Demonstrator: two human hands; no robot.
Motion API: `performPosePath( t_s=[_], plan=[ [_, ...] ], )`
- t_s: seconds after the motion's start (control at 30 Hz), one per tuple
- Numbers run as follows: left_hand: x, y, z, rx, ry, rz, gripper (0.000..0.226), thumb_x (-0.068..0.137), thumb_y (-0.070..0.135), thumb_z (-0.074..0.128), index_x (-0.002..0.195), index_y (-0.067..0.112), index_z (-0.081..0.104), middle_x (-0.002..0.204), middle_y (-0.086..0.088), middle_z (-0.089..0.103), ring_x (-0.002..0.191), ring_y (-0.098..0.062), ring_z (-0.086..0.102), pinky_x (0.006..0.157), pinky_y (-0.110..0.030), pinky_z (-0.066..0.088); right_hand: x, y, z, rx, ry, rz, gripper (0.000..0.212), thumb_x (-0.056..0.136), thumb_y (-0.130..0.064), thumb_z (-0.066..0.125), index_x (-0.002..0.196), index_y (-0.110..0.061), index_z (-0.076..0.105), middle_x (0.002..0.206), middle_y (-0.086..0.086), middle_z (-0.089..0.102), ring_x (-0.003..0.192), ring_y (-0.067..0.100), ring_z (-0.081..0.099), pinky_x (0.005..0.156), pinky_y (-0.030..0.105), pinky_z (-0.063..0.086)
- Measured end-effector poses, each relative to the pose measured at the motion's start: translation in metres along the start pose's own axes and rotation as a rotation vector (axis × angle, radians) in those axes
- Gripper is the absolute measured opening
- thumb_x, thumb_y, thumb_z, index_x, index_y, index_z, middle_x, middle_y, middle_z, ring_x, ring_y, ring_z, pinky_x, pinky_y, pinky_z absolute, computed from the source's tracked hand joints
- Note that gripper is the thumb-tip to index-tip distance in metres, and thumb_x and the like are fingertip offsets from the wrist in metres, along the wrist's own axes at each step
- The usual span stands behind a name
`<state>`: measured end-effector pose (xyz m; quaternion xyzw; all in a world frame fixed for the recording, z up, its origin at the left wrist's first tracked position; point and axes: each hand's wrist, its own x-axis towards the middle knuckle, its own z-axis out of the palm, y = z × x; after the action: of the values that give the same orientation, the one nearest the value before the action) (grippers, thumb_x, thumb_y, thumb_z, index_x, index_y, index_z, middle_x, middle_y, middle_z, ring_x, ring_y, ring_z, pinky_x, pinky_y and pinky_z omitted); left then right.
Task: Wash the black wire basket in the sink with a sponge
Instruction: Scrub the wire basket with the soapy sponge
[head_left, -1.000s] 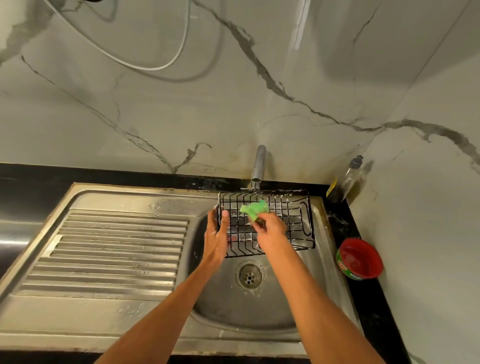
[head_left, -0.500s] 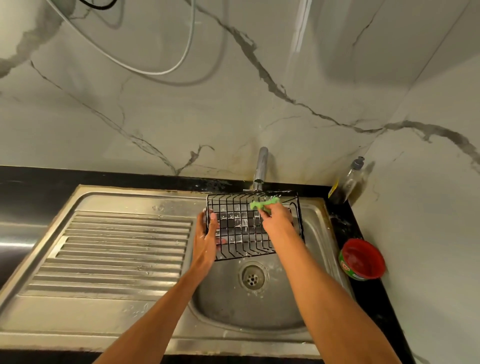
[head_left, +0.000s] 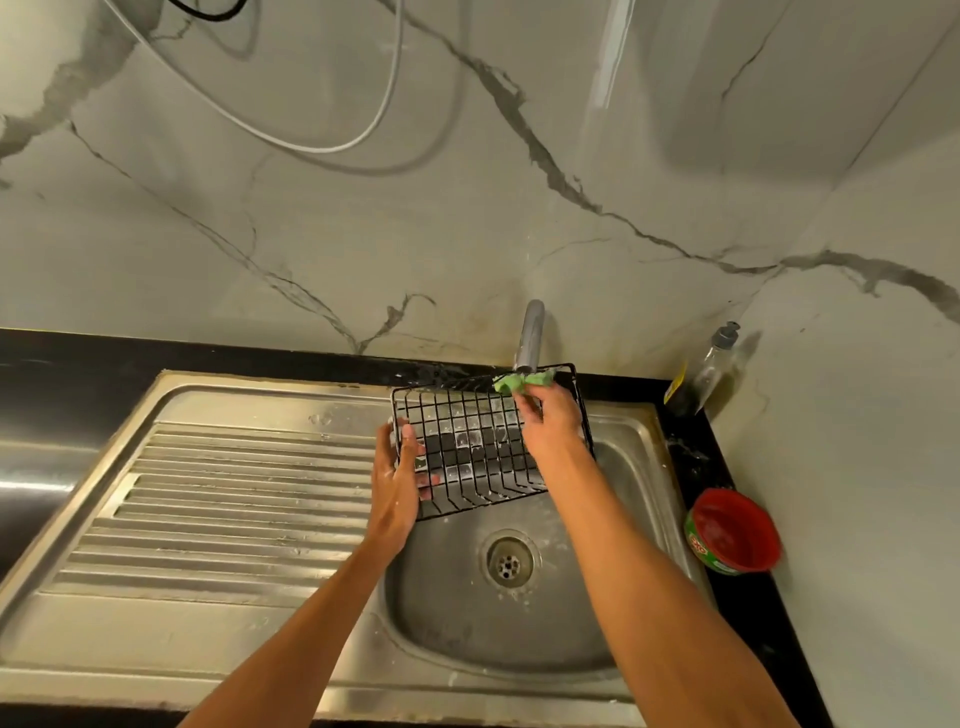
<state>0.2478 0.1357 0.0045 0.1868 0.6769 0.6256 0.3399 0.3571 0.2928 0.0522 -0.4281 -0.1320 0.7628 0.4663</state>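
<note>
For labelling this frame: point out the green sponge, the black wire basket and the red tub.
green sponge (head_left: 508, 383): head view, its left lobe.
black wire basket (head_left: 470, 441): head view, middle of its grid.
red tub (head_left: 732, 522): head view, its red top.

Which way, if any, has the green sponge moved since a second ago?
Yes: the green sponge moved back toward the metal tap, now at its spout.

Sink (head_left: 234, 623), lower centre: brushed st. steel, giving off dull sheen. Basket (head_left: 483, 447): black coated wire, glistening wet. Sponge (head_left: 511, 383): looking soft, matt. Wall (head_left: 467, 234), upper frame: glossy marble-look, reflecting light.
</note>
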Motion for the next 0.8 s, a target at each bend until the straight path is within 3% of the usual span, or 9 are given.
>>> performPosePath(
  t_s=[0.1, 0.23, 0.3, 0.4, 0.5, 0.6, 0.67, 0.73, 0.8],
  plan=[
    [0.0, 0.005, 0.0, -0.006, 0.03, 0.003, 0.025, 0.093, 0.063, 0.04, 0.118, 0.06, 0.04, 0.137, -0.013, 0.059, 0.101, -0.041, 0.071, 0.071, -0.043, 0.063, -0.001, 0.004, -0.004, 0.012, 0.06, -0.059, 0.021, 0.084, 0.015, 0.061, 0.096, -0.002, 0.064, 0.102, 0.012, 0.066, 0.101, 0.023, 0.063, 0.08, 0.033, 0.057],
    [-0.002, 0.004, 0.001, -0.006, 0.031, -0.001, 0.052, 0.088, 0.061, 0.042, 0.137, 0.045, 0.035, 0.145, -0.014, 0.053, 0.11, -0.043, 0.067, 0.061, -0.026, 0.06, 0.009, 0.009, -0.021, -0.628, 0.238, -0.092, 0.013, 0.096, -0.021, 0.06, 0.105, -0.013, 0.067, 0.108, 0.011, 0.062, 0.095, 0.022, 0.06, 0.076, 0.033, 0.055],
    [-0.007, -0.003, 0.003, -0.025, 0.019, -0.006, 0.045, 0.089, 0.059, 0.042, 0.132, 0.047, 0.036, 0.144, -0.014, 0.053, 0.111, -0.043, 0.066, 0.06, -0.025, 0.059, 0.018, 0.008, -0.022, -0.593, 0.221, -0.116, 0.023, 0.098, -0.03, 0.057, 0.112, -0.013, 0.064, 0.11, 0.007, 0.061, 0.088, 0.012, 0.054, 0.064, 0.021, 0.043],
    [-0.007, -0.007, 0.003, -0.071, 0.026, -0.033, 0.042, 0.091, 0.062, 0.043, 0.131, 0.052, 0.04, 0.144, -0.011, 0.056, 0.111, -0.04, 0.068, 0.066, -0.034, 0.063, 0.016, -0.005, -0.014, -0.281, 0.013, -0.139, 0.023, 0.097, -0.015, 0.056, 0.117, -0.005, 0.062, 0.122, 0.007, 0.061, 0.087, -0.004, 0.051, 0.073, 0.017, 0.046],
    [0.0, 0.002, 0.003, -0.019, 0.027, -0.001, 0.043, 0.091, 0.065, 0.043, 0.132, 0.053, 0.041, 0.141, -0.011, 0.057, 0.106, -0.038, 0.07, 0.069, -0.039, 0.064, 0.003, -0.001, -0.012, -0.051, 0.084, -0.117, 0.027, 0.085, 0.015, 0.059, 0.103, -0.004, 0.064, 0.12, 0.016, 0.065, 0.107, 0.025, 0.065, 0.076, 0.028, 0.057],
    [0.011, 0.015, -0.001, 0.139, 0.031, 0.054, 0.053, 0.092, 0.062, 0.042, 0.14, 0.04, 0.04, 0.139, -0.011, 0.057, 0.109, -0.033, 0.067, 0.062, -0.025, 0.058, -0.001, -0.003, -0.028, -0.431, 0.109, -0.3, 0.034, 0.079, 0.018, 0.061, 0.091, -0.014, 0.063, 0.101, 0.008, 0.068, 0.097, 0.025, 0.067, 0.063, 0.025, 0.056],
    [0.019, 0.023, -0.006, 0.193, 0.018, 0.07, 0.058, 0.094, 0.061, 0.045, 0.144, 0.032, 0.041, 0.134, -0.008, 0.059, 0.105, -0.025, 0.066, 0.069, -0.035, 0.062, 0.004, -0.012, -0.045, -0.854, 0.099, -0.557, 0.034, 0.081, 0.014, 0.06, 0.096, -0.016, 0.065, 0.095, 0.002, 0.068, 0.091, 0.022, 0.068, 0.06, 0.021, 0.054],
    [0.025, 0.033, -0.01, 0.233, 0.011, 0.086, 0.054, 0.097, 0.057, 0.049, 0.143, 0.03, 0.045, 0.114, 0.001, 0.063, 0.089, -0.014, 0.065, 0.077, -0.048, 0.063, 0.01, -0.022, -0.058, -1.183, 0.04, -0.712, 0.034, 0.085, 0.009, 0.06, 0.11, -0.013, 0.067, 0.102, -0.001, 0.066, 0.094, 0.017, 0.065, 0.072, 0.025, 0.055],
    [0.034, 0.045, -0.014, 0.308, -0.001, 0.108, 0.052, 0.097, 0.057, 0.053, 0.142, 0.032, 0.047, 0.11, 0.001, 0.064, 0.086, -0.016, 0.065, 0.081, -0.053, 0.062, 0.012, -0.022, -0.068, -1.423, -0.085, -0.826, 0.033, 0.088, 0.005, 0.061, 0.118, -0.009, 0.067, 0.11, -0.002, 0.063, 0.099, 0.011, 0.058, 0.083, 0.022, 0.048]
  ],
)
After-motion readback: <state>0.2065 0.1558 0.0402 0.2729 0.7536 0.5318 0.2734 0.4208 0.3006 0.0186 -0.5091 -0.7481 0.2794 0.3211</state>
